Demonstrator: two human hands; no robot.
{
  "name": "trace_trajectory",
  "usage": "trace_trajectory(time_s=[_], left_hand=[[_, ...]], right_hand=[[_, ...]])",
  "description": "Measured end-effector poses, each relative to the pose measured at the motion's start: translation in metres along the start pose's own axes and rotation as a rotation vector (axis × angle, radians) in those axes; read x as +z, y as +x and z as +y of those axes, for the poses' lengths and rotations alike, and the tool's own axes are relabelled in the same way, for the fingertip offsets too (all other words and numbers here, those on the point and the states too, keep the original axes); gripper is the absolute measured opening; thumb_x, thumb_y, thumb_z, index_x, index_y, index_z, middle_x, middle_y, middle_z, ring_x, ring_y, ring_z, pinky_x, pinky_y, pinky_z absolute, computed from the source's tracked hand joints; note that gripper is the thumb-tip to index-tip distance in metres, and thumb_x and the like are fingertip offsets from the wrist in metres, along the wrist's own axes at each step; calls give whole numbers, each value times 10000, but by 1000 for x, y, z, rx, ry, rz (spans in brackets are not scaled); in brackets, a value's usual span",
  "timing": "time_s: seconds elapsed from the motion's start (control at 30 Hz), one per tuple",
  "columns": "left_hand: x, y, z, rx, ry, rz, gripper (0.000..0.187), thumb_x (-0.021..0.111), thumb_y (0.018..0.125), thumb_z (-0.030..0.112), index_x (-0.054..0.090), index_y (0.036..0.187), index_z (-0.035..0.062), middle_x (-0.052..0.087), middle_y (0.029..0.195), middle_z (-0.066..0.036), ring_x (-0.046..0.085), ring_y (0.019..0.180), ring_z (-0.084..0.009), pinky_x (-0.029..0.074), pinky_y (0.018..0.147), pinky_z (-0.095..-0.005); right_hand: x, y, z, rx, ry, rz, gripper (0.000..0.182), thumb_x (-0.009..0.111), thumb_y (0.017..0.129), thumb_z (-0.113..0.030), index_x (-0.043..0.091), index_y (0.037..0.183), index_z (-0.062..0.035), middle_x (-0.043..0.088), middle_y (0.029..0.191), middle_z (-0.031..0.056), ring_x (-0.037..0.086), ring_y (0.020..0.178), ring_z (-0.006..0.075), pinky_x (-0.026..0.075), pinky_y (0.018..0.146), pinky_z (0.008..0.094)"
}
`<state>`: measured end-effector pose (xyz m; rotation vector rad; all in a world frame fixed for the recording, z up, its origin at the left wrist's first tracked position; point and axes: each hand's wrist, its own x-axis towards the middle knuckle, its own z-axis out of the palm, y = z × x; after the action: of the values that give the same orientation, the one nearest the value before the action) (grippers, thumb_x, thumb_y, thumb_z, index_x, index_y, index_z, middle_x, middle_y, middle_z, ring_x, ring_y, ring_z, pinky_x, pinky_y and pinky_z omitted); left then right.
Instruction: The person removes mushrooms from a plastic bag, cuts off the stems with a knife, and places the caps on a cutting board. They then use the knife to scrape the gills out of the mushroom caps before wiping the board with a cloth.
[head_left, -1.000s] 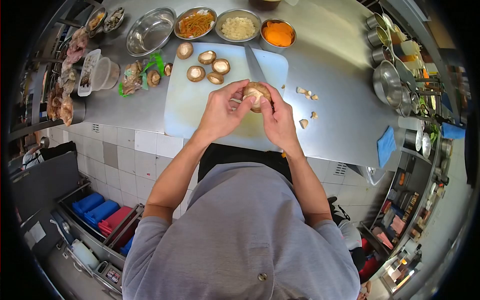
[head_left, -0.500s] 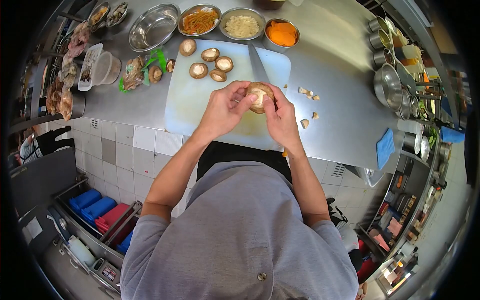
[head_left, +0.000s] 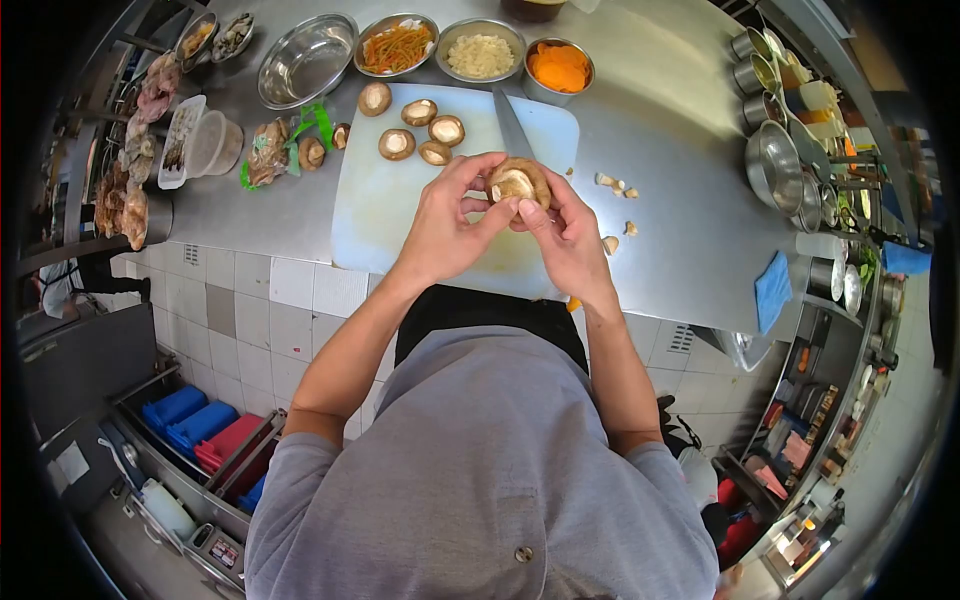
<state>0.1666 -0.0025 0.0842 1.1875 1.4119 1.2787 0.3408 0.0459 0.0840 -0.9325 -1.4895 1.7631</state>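
Over the near part of the white cutting board point(head_left: 375, 215), a brown mushroom point(head_left: 519, 182) is held between both hands, its pale underside facing me. My left hand point(head_left: 455, 215) is closed on its left side, and my right hand point(head_left: 567, 235) grips its right side. Both thumbs press at the lower rim of the cap. Just behind the hands lies a knife point(head_left: 511, 125), its handle end hidden by the mushroom and fingers. Several brown mushrooms point(head_left: 397, 144) rest on the board's far left, most with pale undersides up. Small stem pieces point(head_left: 616, 187) are scattered on the steel to the right.
Along the back stand an empty steel bowl point(head_left: 306, 62), shredded vegetables point(head_left: 397, 47), a bowl of chopped pale pieces point(head_left: 481, 55) and sliced carrots point(head_left: 560, 67). Bagged mushrooms point(head_left: 269, 152) and plastic tubs point(head_left: 213, 145) sit left. A blue cloth point(head_left: 772, 292) lies at the right edge.
The mushroom has tilted in my hands, and both thumbs have shifted from the middle of its underside to its lower rim. The mushrooms on the board stay put.
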Motion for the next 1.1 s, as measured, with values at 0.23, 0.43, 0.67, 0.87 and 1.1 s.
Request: trace_trajectory(time_s=[0.23, 0.43, 0.67, 0.87, 1.1], left_hand=[[0, -5, -3, -5, 7, -26, 360, 715, 995, 77, 608, 1307, -68, 667, 1170, -82, 634, 1038, -127, 590, 855, -285], [-1, -6, -11, -8, -44, -11, 344, 738, 978, 107, 633, 1252, -73, 698, 1060, -95, 660, 957, -151, 580, 778, -291], [-10, -9, 24, 256, 311, -104, 435, 762, 955, 126, 617, 1353, 27, 653, 1241, -112, 654, 990, -188, 553, 816, -303], [-14, -5, 28, 240, 296, -202, 533, 786, 938, 121, 567, 1419, 51, 608, 1317, -104, 636, 1036, -159, 552, 779, -286], [-1, -11, 14, -119, -72, -137, 470, 763, 965, 65, 566, 1384, -15, 608, 1200, -72, 620, 1029, -95, 560, 817, -248]], right_hand=[[-6, -5, -3, 10, -74, -50, 477, 598, 1071, -103, 465, 1501, 53, 677, 1284, 131, 677, 1089, 159, 590, 923, 316], [-6, -7, -10, 61, 4, -74, 436, 574, 1055, -48, 503, 1474, 49, 681, 1263, 110, 678, 1076, 146, 604, 904, 315], [-25, -1, -14, 109, -19, -193, 416, 591, 1039, -49, 536, 1443, 35, 692, 1228, 107, 679, 1012, 133, 608, 851, 298], [-25, 0, -24, 163, 15, -117, 525, 681, 1020, -142, 481, 1481, 7, 681, 1236, 117, 666, 1031, 149, 591, 866, 315], [-13, -12, -10, -26, 14, -100, 661, 793, 969, -215, 464, 1504, -6, 665, 1295, 121, 647, 1186, 181, 563, 966, 337]])
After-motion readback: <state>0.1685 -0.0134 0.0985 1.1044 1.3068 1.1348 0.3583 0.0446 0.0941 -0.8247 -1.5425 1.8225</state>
